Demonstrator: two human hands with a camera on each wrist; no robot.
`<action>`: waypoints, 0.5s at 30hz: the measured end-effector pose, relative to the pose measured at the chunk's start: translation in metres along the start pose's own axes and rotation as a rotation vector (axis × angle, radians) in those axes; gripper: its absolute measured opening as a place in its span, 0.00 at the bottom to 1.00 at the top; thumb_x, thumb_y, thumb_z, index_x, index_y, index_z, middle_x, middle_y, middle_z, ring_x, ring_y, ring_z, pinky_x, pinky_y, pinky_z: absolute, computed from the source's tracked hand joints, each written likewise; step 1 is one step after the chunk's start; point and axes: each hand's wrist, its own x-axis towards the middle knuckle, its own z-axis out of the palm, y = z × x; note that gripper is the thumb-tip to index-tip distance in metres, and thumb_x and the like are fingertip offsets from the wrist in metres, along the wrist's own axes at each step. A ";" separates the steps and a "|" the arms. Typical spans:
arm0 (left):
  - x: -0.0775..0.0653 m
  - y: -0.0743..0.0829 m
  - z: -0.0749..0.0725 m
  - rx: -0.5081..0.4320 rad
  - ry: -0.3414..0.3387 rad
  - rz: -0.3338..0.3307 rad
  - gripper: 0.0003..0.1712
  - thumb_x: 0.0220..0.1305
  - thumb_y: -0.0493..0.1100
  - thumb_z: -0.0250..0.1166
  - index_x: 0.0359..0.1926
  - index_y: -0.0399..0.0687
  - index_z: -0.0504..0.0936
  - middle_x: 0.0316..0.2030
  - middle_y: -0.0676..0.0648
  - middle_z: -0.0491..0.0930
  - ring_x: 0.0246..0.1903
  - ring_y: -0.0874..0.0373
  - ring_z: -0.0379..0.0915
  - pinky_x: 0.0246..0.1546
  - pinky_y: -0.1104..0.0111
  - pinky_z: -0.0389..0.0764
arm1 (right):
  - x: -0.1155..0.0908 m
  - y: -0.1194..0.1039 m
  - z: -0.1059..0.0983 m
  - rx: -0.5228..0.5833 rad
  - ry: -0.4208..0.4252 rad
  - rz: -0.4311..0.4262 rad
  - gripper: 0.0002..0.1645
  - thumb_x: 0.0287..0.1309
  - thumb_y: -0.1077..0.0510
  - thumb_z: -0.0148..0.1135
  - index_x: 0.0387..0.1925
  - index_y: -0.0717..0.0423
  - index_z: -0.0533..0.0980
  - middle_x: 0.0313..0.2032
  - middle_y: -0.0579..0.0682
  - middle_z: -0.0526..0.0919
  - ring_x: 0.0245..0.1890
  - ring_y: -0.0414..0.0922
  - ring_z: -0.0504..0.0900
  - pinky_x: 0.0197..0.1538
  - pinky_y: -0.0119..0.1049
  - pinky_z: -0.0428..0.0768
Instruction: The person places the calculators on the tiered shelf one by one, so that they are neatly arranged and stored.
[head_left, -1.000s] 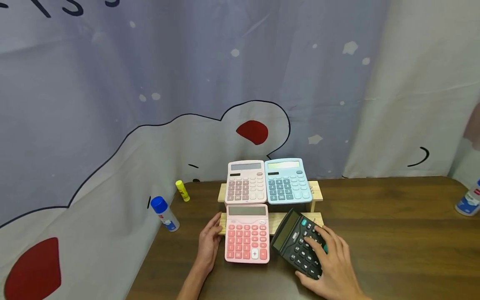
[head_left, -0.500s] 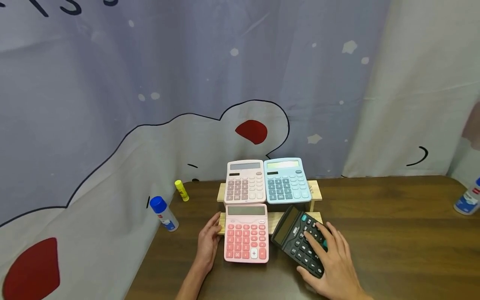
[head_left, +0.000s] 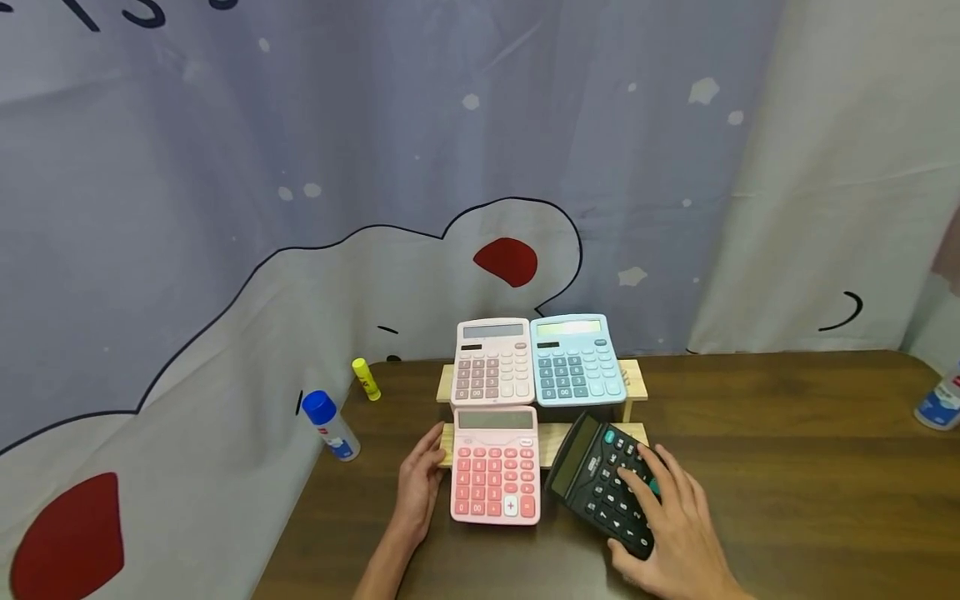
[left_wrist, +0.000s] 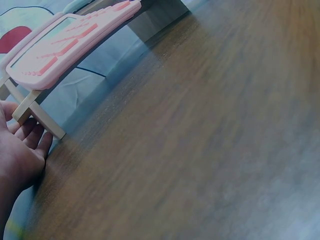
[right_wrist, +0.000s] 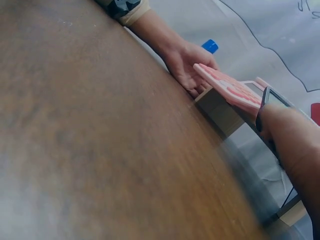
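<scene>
In the head view my left hand [head_left: 418, 490] holds the left end of a two-step wooden stand [head_left: 553, 446]; its fingers bend around that end in the left wrist view. A pink calculator [head_left: 495, 467] leans on the stand's front step. Right of it, a black calculator [head_left: 603, 483] is turned askew, its display end over the front step. My right hand [head_left: 675, 525] grips this black calculator, fingertips on the keys and thumb at the lower edge. On the back step sit a pale pink calculator [head_left: 492, 362] and a light blue calculator [head_left: 577, 360], side by side.
To the left stand a blue-capped white bottle [head_left: 332, 425] and a small yellow tube [head_left: 366, 379]. Another bottle [head_left: 940, 404] is at the far right. A printed curtain [head_left: 360, 167] hangs behind the brown wooden table [head_left: 810, 475].
My right hand has shifted slightly right, and the near end of the black calculator has swung a little right with it. The left hand and the other calculators stay put.
</scene>
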 end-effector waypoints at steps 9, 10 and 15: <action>-0.002 -0.001 0.000 0.012 -0.012 0.033 0.30 0.73 0.37 0.48 0.74 0.36 0.61 0.72 0.31 0.61 0.56 0.65 0.72 0.53 0.75 0.75 | 0.000 0.000 -0.002 0.026 0.021 0.024 0.43 0.39 0.37 0.66 0.56 0.54 0.76 0.66 0.58 0.71 0.68 0.59 0.62 0.54 0.56 0.62; -0.002 -0.001 0.000 0.010 -0.011 0.032 0.30 0.72 0.36 0.48 0.74 0.36 0.61 0.72 0.31 0.61 0.56 0.65 0.72 0.53 0.75 0.75 | 0.000 0.000 -0.002 0.025 0.025 0.030 0.41 0.37 0.37 0.68 0.54 0.54 0.76 0.66 0.58 0.71 0.67 0.58 0.62 0.54 0.56 0.62; -0.002 -0.001 -0.001 0.014 -0.005 0.030 0.31 0.72 0.37 0.48 0.74 0.36 0.61 0.72 0.32 0.61 0.56 0.64 0.72 0.53 0.75 0.75 | 0.002 -0.002 -0.002 -0.006 0.023 0.041 0.39 0.35 0.36 0.71 0.49 0.50 0.79 0.64 0.57 0.72 0.64 0.59 0.64 0.51 0.56 0.63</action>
